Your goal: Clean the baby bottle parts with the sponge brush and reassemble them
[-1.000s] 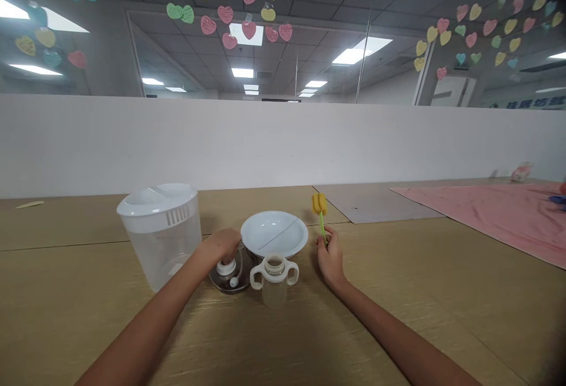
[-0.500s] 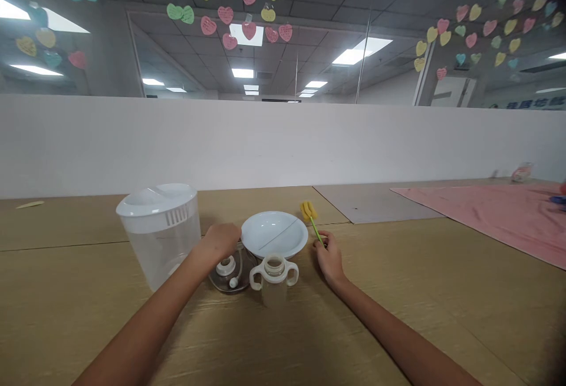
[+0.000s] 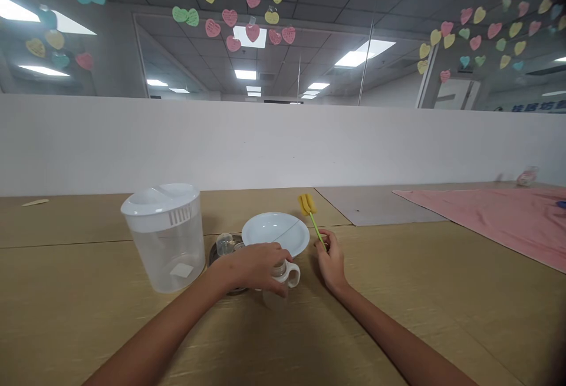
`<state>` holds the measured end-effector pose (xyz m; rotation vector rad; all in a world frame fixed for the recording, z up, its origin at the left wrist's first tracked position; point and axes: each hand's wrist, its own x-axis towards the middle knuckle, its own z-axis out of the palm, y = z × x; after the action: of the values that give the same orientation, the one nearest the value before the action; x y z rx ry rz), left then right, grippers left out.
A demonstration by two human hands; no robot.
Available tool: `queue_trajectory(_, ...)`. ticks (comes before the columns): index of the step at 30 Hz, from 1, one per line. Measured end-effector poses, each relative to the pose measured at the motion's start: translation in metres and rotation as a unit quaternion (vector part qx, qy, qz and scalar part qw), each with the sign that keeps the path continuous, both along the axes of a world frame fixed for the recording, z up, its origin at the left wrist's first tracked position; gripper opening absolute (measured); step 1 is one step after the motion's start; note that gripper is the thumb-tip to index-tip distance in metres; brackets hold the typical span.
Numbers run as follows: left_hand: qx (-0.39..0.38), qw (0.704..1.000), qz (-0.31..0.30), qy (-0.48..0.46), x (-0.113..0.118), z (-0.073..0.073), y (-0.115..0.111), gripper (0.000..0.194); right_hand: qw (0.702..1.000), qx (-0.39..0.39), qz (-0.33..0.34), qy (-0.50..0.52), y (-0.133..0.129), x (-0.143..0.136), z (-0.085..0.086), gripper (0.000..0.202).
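In the head view, my left hand (image 3: 254,268) reaches across and wraps round a two-handled baby bottle (image 3: 275,300), its fingers and thumb about the upper part. The bottle stands upright on the table, its right handle showing and most of the rest hidden by the hand. My right hand (image 3: 329,256) is closed on the green handle of a bottle brush (image 3: 308,204), with the yellow head pointing up and away. A white plate (image 3: 252,227) lies just behind the bottle. Left of it, a dark shallow dish (image 3: 213,253) holds a clear cap (image 3: 225,244), partly behind my left hand.
A clear bucket with a white lid (image 3: 163,238) stands on the left of the wooden table (image 3: 398,292). At the right lie a grey mat (image 3: 375,206) and a pink cloth (image 3: 490,215). A white wall (image 3: 283,144) runs along the back.
My left hand has moved right and nearer, from the dish onto the baby bottle. The clear cap in the dish now shows. My right hand still holds the brush in about the same place.
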<state>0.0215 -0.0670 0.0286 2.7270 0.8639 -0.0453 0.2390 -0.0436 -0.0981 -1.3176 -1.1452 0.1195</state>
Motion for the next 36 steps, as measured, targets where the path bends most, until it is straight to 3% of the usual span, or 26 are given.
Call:
queue_trajectory(5, -0.009, 0.999, -0.028, -0.023, -0.004, 0.001, 0.003, 0.06, 1.0, -0.001, 0.009, 0.002, -0.001, -0.001, 0.001, 0.026)
queue_trajectory(12, -0.06, 0.986, 0.013, -0.155, -0.008, 0.021, 0.0, 0.058, 1.0, 0.028, -0.013, 0.003, -0.01, -0.006, 0.007, 0.029)
queue_trajectory(17, -0.034, 0.941, 0.046, -0.332, -0.012, 0.024, 0.013, 0.057, 0.995, 0.094, 0.017, -0.025, -0.022, -0.018, 0.018, 0.028)
queue_trajectory(21, 0.052, 0.901, 0.111, -0.416, -0.013, 0.016, 0.033, 0.056, 0.976, 0.184, 0.052, -0.104, -0.029, -0.022, 0.023, 0.022)
queue_trajectory(26, 0.267, 0.879, 0.177, -0.354, -0.017, 0.005, 0.053, 0.045, 0.932, 0.212, 0.115, -0.272, -0.033, -0.022, 0.026, 0.029)
queue_trajectory(30, 0.35, 0.868, 0.218, -0.275, -0.021, 0.001, 0.057, 0.04, 0.908, 0.219, 0.116, -0.338, -0.031, -0.024, 0.025, 0.032)
queue_trajectory(36, 0.441, 0.858, 0.167, -0.204, -0.024, -0.004, 0.059, 0.035, 0.878, 0.238, 0.07, -0.408, -0.026, -0.02, 0.022, 0.035)
